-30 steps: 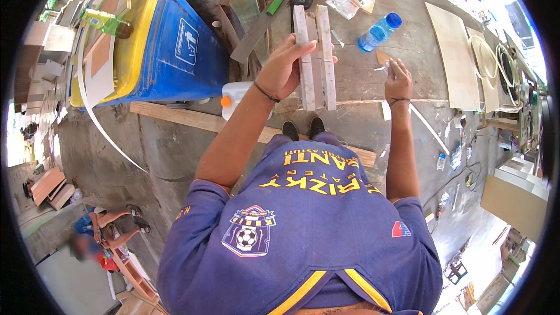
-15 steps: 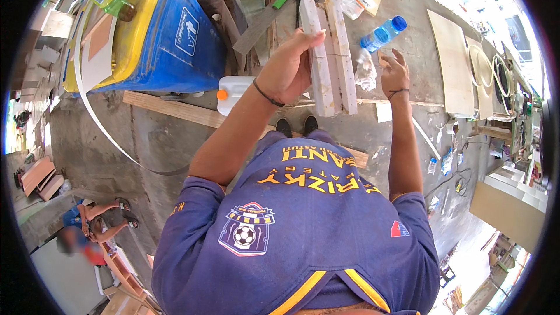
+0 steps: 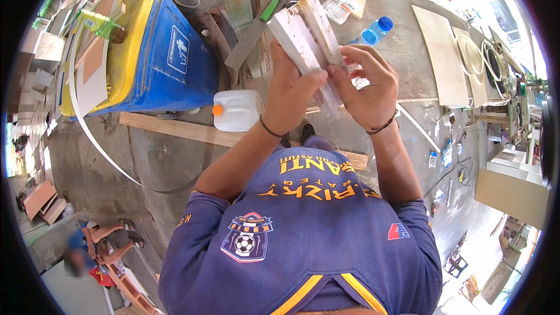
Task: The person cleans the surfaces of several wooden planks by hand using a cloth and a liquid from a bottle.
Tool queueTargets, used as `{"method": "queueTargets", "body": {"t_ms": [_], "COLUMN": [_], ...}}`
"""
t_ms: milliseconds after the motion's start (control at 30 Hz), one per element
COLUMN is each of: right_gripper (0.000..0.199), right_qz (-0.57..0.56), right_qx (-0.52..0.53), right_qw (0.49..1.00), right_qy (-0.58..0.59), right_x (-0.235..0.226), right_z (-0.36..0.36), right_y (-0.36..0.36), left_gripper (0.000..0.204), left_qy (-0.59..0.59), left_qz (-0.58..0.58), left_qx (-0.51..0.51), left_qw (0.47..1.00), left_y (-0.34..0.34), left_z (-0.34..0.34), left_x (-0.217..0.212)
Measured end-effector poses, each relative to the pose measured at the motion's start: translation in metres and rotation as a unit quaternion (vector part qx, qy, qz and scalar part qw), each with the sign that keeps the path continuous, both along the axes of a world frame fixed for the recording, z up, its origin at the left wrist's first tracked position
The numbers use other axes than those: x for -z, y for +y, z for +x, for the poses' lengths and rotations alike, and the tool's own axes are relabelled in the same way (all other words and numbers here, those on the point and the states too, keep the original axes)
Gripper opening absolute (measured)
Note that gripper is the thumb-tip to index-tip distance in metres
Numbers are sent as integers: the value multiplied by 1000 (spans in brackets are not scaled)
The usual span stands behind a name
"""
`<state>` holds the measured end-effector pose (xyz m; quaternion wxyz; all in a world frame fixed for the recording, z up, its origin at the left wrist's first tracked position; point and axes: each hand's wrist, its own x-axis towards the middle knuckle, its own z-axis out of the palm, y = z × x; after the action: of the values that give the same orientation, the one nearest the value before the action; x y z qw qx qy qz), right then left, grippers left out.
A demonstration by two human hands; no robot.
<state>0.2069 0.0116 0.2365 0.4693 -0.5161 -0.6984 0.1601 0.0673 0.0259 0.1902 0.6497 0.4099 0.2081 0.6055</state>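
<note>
A white, worn, block-like piece (image 3: pixel 297 39) with a lengthwise groove between two raised strips is held up in front of me, tilted with its top to the left. Its edges look chipped and brownish. My left hand (image 3: pixel 287 93) is closed around its left side, thumb lying across the lower part. On the opposite side my right hand (image 3: pixel 370 87) grips the right strip, thumb against the groove and fingers bent behind. The fingertips behind the piece are hidden. Just beyond my right hand lies a clear bottle with a blue cap (image 3: pixel 373 32), partly covered by it.
A blue bin with a yellow lid (image 3: pixel 169 52) stands left, a green bottle (image 3: pixel 104 27) on top. Near my feet are a white jerrycan (image 3: pixel 238 111) and a wooden plank (image 3: pixel 181 129). Flat boards (image 3: pixel 440 58) lie right. Another person (image 3: pixel 108 248) sits at lower left.
My right hand has come in from the right and taken hold of the white piece. The piece has tilted leftward, and my left hand has shifted lower on it.
</note>
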Motion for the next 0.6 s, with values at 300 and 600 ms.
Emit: {"method": "queueTargets", "body": {"t_ms": [300, 600], "right_gripper": [19, 19], "right_qz": [24, 0], "right_qx": [26, 36], "right_qw": [999, 998], "right_qy": [-42, -44], "right_x": [3, 5], "right_z": [-5, -6], "right_y": [-2, 0], "left_gripper": [65, 61], "left_qy": [9, 32], "left_qz": [43, 41], "left_qx": [-15, -27], "left_qw": [999, 998], "left_y": [-10, -9], "left_z": [3, 2], "left_x": [-8, -11]}}
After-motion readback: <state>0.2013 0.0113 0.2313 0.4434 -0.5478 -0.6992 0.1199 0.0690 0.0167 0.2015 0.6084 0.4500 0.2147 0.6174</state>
